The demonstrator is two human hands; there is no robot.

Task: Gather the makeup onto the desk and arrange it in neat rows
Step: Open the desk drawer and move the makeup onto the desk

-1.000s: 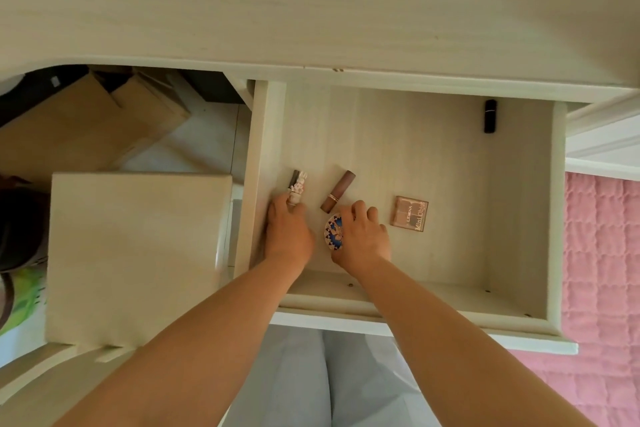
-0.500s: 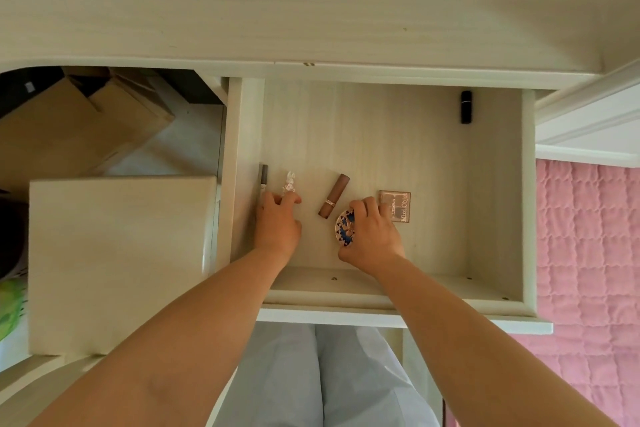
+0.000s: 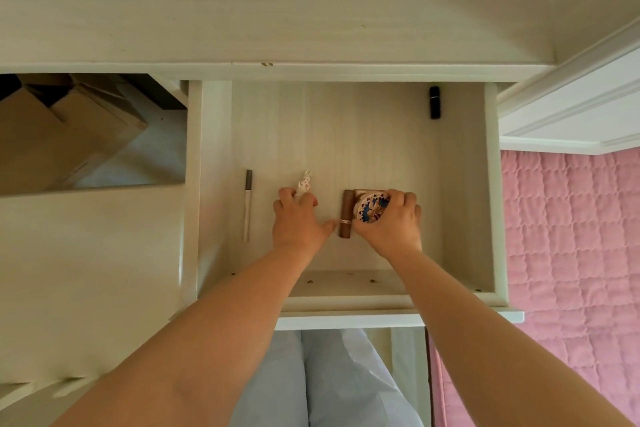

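**Both hands loaded in the drawer; lipstick tube sits between them**

Your left hand (image 3: 298, 218) is in the open pale-wood drawer (image 3: 464, 184), fingers curled round a small white figurine-shaped makeup piece (image 3: 304, 184) that pokes out past the fingertips; thumb stretched right, tip just beside the brown cylindrical lipstick tube w/ gold band (image 3: 346, 214). Your right hand (image 3: 391, 222) grips the round compact w/ blue-and-white patterned lid (image 3: 372, 208), fingers wrapped over its far edge; under it a square tan palette (image 3: 362, 191) shows only as a corner, so can't tell if you hold it too.

The lipstick tube lies w/ its long axis running away from you, directly between the hands, touching or almost touching the right-hand side, near the left thumb; either hand is close, left thumb looks best placed to roll it in.

Elsewhere in the drawer: slim white-and-grey pencil (image 3: 247, 204) to the left, also lengthwise, apart from your hand; small black tube (image 3: 435, 102) at the far right corner, well apart. Pale desk top (image 3: 311, 3) beyond the drawer has no makeup on it; gathering looks barely begun.
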